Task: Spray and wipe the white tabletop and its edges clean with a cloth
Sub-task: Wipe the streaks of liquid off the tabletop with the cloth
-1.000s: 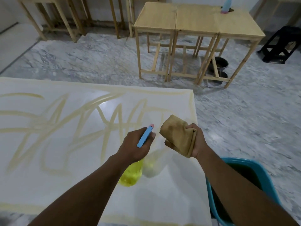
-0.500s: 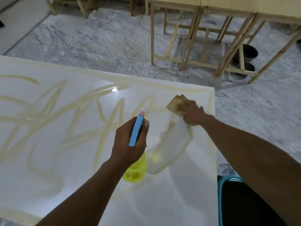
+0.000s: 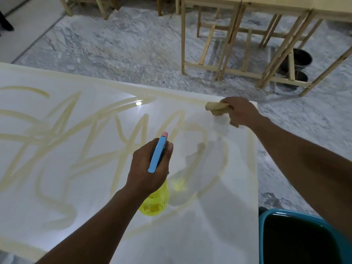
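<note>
The white tabletop fills the lower left and carries yellowish scribbled streaks across most of its surface and along its far edge. My left hand grips a spray bottle with a yellow body, blue head and pink nozzle, held above the table's middle right. My right hand holds a tan cloth down on the tabletop at its far right corner.
A teal bucket with a dark inside stands on the floor at the table's near right corner. Light wooden tables stand beyond on the marble floor, with two dark bowls beneath them.
My right hand carried the cloth from in front of me down onto the tabletop, then slid it further to the far right corner. My left hand kept the bottle roughly where it was.
</note>
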Action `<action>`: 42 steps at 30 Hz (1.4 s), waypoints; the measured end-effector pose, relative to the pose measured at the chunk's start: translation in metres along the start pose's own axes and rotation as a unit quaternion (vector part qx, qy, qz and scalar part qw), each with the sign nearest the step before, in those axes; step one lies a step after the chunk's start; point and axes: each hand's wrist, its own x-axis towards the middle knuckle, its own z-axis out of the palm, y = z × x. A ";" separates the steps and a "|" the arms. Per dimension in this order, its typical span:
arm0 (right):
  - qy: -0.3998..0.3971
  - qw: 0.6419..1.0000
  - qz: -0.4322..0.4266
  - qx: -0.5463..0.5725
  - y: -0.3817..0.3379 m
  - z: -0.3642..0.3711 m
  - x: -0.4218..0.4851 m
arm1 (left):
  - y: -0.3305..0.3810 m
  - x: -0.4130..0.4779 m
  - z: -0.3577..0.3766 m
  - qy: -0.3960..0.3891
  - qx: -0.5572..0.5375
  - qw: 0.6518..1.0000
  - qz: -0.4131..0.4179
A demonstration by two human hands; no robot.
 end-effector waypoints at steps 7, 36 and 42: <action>-0.069 0.994 -0.070 -0.046 0.013 0.083 -0.022 | -0.004 -0.008 0.001 0.002 0.006 1.000 0.003; -0.015 0.994 0.009 -0.104 -0.202 0.220 -0.368 | -0.039 -0.136 -0.078 -0.049 -0.018 0.998 0.032; -0.052 0.967 0.165 0.185 -0.218 0.146 -0.359 | -0.050 -0.157 -0.098 -0.064 -0.024 0.997 0.031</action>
